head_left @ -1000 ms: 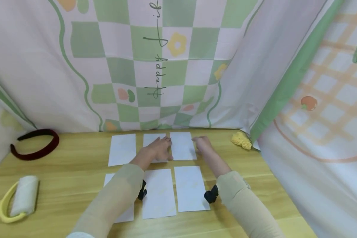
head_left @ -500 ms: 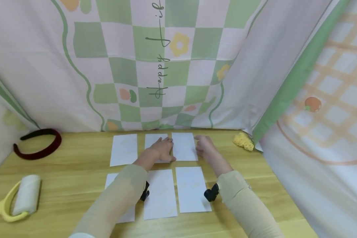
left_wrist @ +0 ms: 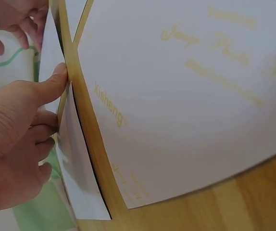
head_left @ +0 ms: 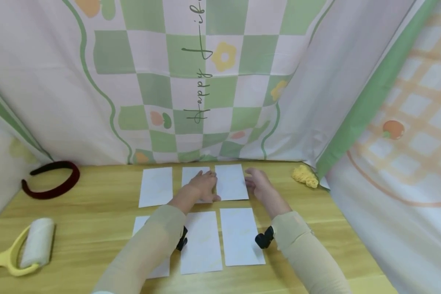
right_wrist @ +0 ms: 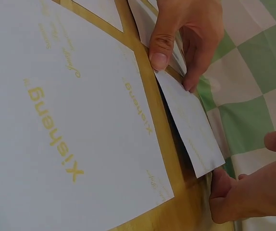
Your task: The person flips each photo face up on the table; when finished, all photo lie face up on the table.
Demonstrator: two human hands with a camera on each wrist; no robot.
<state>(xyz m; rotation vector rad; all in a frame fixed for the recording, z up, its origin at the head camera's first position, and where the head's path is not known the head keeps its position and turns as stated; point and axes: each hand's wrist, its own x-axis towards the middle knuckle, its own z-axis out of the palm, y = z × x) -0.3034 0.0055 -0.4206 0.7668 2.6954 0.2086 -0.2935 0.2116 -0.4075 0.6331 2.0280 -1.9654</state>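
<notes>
White printed paper sheets lie in two rows on the wooden table. My left hand [head_left: 204,185] rests across the back middle sheet [head_left: 187,176], its fingers and thumb at the left edge of the back right sheet [head_left: 232,182]. In the right wrist view, the left thumb [right_wrist: 160,53] touches a corner of that sheet [right_wrist: 188,122], whose near edge stands slightly off the table. My right hand [head_left: 260,183] is at the sheet's right edge, fingers loosely bent. Whether they touch the edge is hard to tell.
Front sheets [head_left: 241,237] lie nearer me, one partly under my left sleeve. A dark red headband [head_left: 53,192] and a yellow-handled lint roller [head_left: 38,241] are at left. A yellow cloth bundle [head_left: 305,175] sits at back right. A checked curtain [head_left: 220,94] hangs along the back edge.
The right hand's fingers have loosened and drawn slightly away from the back right sheet's right edge. The left hand stays in place. The head view has shifted slightly.
</notes>
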